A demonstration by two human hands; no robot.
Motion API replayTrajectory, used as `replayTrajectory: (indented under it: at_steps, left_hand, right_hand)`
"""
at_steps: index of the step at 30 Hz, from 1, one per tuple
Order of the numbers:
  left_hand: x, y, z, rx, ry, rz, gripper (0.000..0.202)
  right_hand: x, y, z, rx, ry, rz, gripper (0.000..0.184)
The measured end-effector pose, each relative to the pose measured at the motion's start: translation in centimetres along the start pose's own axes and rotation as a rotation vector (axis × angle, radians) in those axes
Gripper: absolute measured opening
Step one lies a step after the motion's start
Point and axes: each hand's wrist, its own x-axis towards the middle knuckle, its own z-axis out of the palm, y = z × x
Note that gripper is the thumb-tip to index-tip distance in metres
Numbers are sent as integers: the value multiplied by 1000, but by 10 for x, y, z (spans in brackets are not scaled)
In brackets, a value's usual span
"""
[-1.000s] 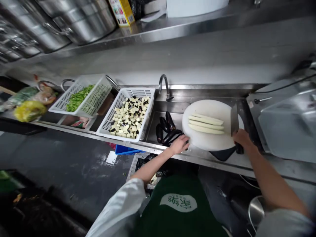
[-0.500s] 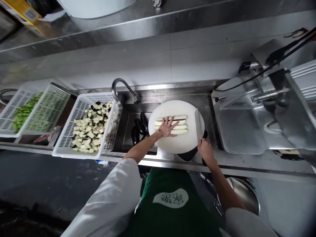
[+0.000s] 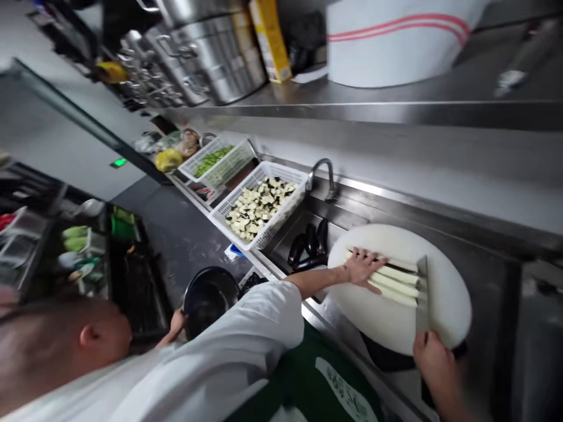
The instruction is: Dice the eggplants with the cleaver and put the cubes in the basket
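Pale eggplant strips (image 3: 398, 282) lie side by side on a round white cutting board (image 3: 444, 281). My left hand (image 3: 363, 268) rests on their left part, fingers spread and pressing flat. My right hand (image 3: 433, 351) is closed round the handle of a cleaver (image 3: 423, 293), the handle mostly hidden. Its blade stands at the right ends of the strips; whether it touches them I cannot tell. Whole dark eggplants (image 3: 310, 239) lie in the sink left of the board. Beyond them, a white basket (image 3: 281, 225) holds cut eggplant chunks (image 3: 259, 208).
A curved faucet (image 3: 326, 170) rises behind the sink. Farther left stands a basket (image 3: 237, 161) with chopped greens. Overhead runs a metal shelf (image 3: 396, 111) carrying pots (image 3: 220, 53). At lower left, another person (image 3: 92, 346) has a hand on a black basin (image 3: 211, 299).
My view has swung left, bringing in another person with a black basin. The cleaver has moved from the board's right side to the strips' right ends. My left hand stays on the strips.
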Motion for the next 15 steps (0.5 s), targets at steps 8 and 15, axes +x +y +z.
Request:
replayTrajectory:
  at_steps: [8,15]
  left_hand:
    - [-3,1,7,-56,12,30,97]
    - [-2,10,6,-190,-74,-22,93]
  right_hand:
    - [17,1,-7,-22,-52,68,40]
    - [-12,-39,-43,-88,-105,28,31]
